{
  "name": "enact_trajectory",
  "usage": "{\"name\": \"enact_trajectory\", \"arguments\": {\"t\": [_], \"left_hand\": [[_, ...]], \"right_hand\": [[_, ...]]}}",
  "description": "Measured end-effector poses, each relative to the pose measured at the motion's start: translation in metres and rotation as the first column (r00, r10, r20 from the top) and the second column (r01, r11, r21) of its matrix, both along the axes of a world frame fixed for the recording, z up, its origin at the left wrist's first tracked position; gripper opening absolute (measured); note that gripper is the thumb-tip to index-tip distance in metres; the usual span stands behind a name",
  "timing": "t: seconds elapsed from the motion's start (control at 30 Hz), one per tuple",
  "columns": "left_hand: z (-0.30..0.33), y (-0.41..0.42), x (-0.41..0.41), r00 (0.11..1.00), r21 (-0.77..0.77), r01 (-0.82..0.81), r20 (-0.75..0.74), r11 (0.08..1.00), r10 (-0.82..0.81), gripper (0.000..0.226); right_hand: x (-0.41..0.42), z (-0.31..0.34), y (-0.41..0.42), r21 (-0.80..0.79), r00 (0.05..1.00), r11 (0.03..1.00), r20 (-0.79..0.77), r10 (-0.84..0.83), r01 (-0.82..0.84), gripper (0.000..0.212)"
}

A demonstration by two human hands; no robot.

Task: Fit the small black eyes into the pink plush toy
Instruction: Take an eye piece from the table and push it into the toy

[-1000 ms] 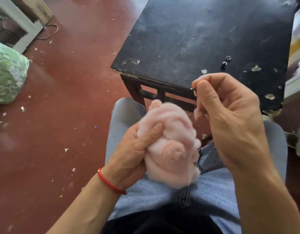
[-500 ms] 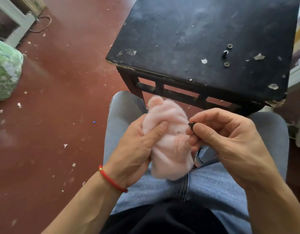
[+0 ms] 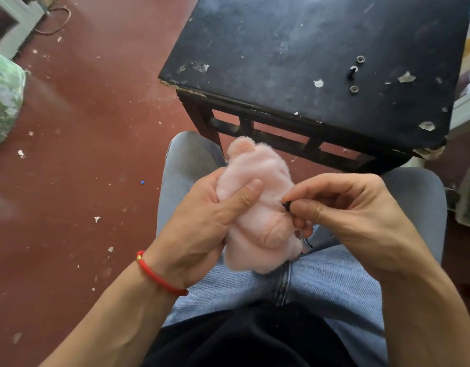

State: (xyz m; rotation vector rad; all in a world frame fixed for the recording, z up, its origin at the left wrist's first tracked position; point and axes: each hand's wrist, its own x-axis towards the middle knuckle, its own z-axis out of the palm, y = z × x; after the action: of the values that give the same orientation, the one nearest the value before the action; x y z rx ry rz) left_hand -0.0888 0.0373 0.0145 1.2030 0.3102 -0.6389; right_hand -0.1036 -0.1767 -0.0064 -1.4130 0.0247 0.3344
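Note:
The pink plush toy (image 3: 257,207) is held over my lap, its small ear pointing up toward the stool. My left hand (image 3: 202,229) grips it from the left, thumb pressed across its front. My right hand (image 3: 355,215) pinches a small black eye (image 3: 286,205) between thumb and forefinger, its tip touching the toy's right side. On the black stool (image 3: 294,62) lie another black eye (image 3: 350,74) and two small metal washers (image 3: 354,89).
The black stool stands just beyond my knees, paint chipped at its edges. Red floor with white scraps lies to the left, with a green bag (image 3: 3,102) at the far left. Pale furniture (image 3: 464,107) edges the right side.
My right hand came down from the stool with a black eye and brought it against the toy's right side. The left hand kept its hold on the toy.

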Motion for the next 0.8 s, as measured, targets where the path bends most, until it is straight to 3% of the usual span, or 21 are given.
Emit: {"name": "enact_trajectory", "arguments": {"t": [0.23, 0.37, 0.5, 0.8], "left_hand": [[0.000, 0.000, 0.001, 0.999, 0.007, 0.046, 0.011, 0.999, -0.046, 0.036], [-0.004, -0.001, -0.003, 0.999, 0.113, 0.050, 0.015, 0.992, -0.052, 0.036], [-0.007, -0.002, -0.005, 0.999, 0.117, 0.027, 0.014, 0.993, -0.029, 0.039], [-0.010, -0.002, -0.005, 0.996, 0.153, 0.021, 0.081, 0.988, -0.033, 0.043]], "right_hand": [[0.001, -0.002, 0.002, -0.025, 1.000, 1.000, -0.017, -0.011, 0.010, 0.012], [0.001, -0.004, 0.003, -0.123, 0.999, 0.992, -0.045, 0.004, -0.010, 0.009], [0.002, -0.003, 0.002, -0.221, 0.998, 0.974, -0.049, 0.039, -0.049, 0.020], [0.005, 0.003, 0.007, -0.349, 0.998, 0.936, -0.029, 0.051, -0.057, 0.020]]}}
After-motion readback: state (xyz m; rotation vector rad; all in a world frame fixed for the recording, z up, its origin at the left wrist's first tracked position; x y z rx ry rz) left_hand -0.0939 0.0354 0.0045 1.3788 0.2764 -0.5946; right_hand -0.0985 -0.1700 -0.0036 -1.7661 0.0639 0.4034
